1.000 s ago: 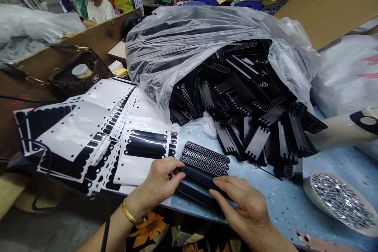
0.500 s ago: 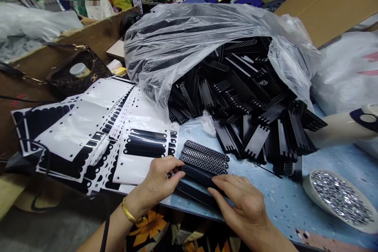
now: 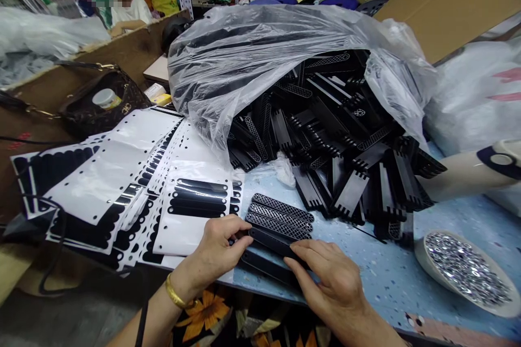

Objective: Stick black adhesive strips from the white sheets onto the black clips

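Note:
A smooth black strip with rounded ends is held at the table's near edge. My left hand, a gold bangle at its wrist, pinches the strip's left end. The right end sits between the thumb and fingers of my right hand. Just below lies a second black strip, its right end hidden by my right hand. Beyond the held strip, several black pieces with a diamond-pattern face lie side by side. Sheets of black adhesive strips are piled to the left.
A clear plastic bag spills many slotted black plastic parts across the blue table. At right stands a bowl of small shiny metal pieces. A handbag is at left; a person sits behind the cardboard.
Both hands keep the same grip on the black strip. The whole view has shifted slightly, and the person in the background has moved an arm a little.

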Tool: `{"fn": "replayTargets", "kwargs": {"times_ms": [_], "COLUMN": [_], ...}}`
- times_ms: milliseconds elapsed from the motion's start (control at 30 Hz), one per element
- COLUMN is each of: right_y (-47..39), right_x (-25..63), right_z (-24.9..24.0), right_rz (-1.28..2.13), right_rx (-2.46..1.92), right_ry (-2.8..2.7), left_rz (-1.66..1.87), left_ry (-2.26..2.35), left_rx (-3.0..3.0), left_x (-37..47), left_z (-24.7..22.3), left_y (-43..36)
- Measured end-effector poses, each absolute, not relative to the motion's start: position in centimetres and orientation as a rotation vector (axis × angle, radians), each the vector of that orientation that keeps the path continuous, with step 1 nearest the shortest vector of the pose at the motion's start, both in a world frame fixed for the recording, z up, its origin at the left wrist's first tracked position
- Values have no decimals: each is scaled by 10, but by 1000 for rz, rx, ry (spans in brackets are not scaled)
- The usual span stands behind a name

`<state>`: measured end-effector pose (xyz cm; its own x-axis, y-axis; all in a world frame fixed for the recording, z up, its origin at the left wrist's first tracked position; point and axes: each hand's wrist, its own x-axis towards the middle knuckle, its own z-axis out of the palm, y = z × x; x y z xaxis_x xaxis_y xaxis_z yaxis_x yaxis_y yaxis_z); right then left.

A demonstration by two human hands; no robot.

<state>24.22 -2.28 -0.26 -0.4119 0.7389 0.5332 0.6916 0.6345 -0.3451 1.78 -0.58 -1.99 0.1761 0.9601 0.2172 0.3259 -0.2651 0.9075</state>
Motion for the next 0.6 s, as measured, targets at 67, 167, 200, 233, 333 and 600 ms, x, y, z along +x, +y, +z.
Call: {"fn": "replayTargets", "kwargs": {"times_ms": [67, 167, 200, 233, 333, 600], "right_y": [-23, -23, -23, -23, -23, -22], "right_x": [243, 245, 245, 245, 244, 245], "right_z": [-4, -6, -6, -7, -8, -8], "right_rz": [93, 93, 88, 80, 62, 115], "right_rx": [-1117, -1128, -1134, -1138, -1152, -1160], "right_ry": [-2176, -2154, -2149, -2146, -2140, -2097], "left_rz": [1082, 1053, 1040, 1024, 973, 932], "left_ry": [1238, 1254, 1261, 1268, 1313, 1380], "left_rx": [1713, 1694, 1685, 1677, 1627, 1536], "left_x": [18, 17, 17, 18, 20, 25], "left_z": [-20, -18, -17, -16, -14, -17], "left_y": [-6, -7, -7, -6, -4, 4]}}
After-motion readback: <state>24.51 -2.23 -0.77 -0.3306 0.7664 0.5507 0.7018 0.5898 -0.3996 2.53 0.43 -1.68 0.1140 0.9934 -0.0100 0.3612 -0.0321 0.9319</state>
